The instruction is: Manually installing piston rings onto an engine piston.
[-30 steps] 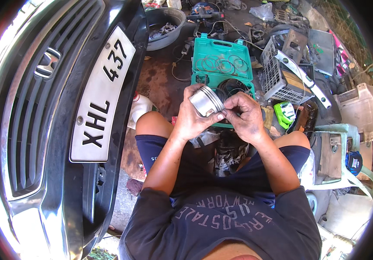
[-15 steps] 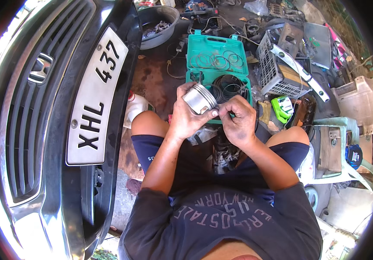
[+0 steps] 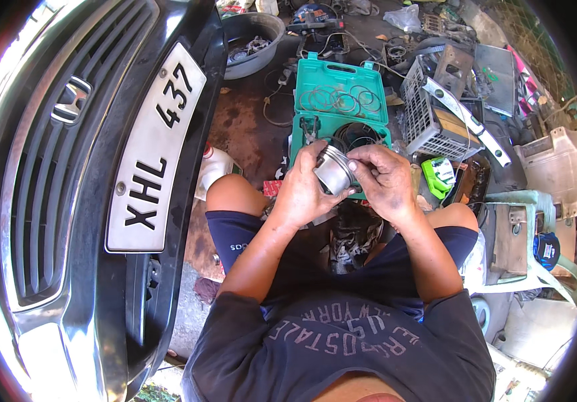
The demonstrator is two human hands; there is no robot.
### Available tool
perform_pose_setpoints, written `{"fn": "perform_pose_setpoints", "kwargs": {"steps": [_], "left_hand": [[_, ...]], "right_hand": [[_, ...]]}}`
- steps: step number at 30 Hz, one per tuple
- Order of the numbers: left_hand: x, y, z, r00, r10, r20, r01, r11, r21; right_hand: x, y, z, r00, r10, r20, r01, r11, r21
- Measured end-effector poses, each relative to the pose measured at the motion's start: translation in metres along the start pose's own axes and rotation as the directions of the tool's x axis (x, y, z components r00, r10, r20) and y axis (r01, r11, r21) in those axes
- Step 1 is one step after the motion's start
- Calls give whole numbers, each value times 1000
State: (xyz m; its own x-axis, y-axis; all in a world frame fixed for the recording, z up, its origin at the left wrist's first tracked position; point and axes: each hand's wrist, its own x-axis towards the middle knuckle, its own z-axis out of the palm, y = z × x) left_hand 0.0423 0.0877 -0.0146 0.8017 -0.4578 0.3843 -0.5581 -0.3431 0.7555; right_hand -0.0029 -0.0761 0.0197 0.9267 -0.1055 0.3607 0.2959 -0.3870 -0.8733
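Observation:
A silver engine piston [image 3: 334, 174] with grooves round its upper end is tilted in my left hand [image 3: 301, 194], whose fingers and thumb wrap round its side. At the grooved end, the thumb and fingertips of my right hand [image 3: 390, 182] are pinched against the piston's edge. Whether a thin ring sits between those fingertips is too small to tell. Just beyond my hands lies an open teal plastic case [image 3: 302, 122]. Its lid holds several thin metal rings [image 3: 332, 99], and darker coiled rings [image 3: 358, 134] lie in its base, partly hidden by my hands.
A car's front bumper and grille [image 3: 40, 154] stand close on my left. Beyond are a grey basin [image 3: 261, 50] and a white jug [image 3: 216, 171]. To the right are a grey plastic crate [image 3: 422, 114], a bright green package [image 3: 438, 175] and a pale green chair [image 3: 529, 201].
The piston and both hands are slightly lower and to the right in view. My right fingertips have shifted from the piston's lower edge up to its upper grooved edge.

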Motion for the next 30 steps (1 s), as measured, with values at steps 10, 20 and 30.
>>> {"fn": "perform_pose_setpoints", "kwargs": {"steps": [10,20,30], "left_hand": [[2,3,3,998,-69,-12,70,996,60],[6,-1,7,996,-86,-25,89,984,154],[8,-1,-1,996,-76,-49,80,993,83]], "right_hand": [[3,-14,-3,996,-81,41,89,961,-262],[2,-8,9,998,-37,-57,12,920,-393],[5,4,-5,998,12,56,-5,992,-128]]}}
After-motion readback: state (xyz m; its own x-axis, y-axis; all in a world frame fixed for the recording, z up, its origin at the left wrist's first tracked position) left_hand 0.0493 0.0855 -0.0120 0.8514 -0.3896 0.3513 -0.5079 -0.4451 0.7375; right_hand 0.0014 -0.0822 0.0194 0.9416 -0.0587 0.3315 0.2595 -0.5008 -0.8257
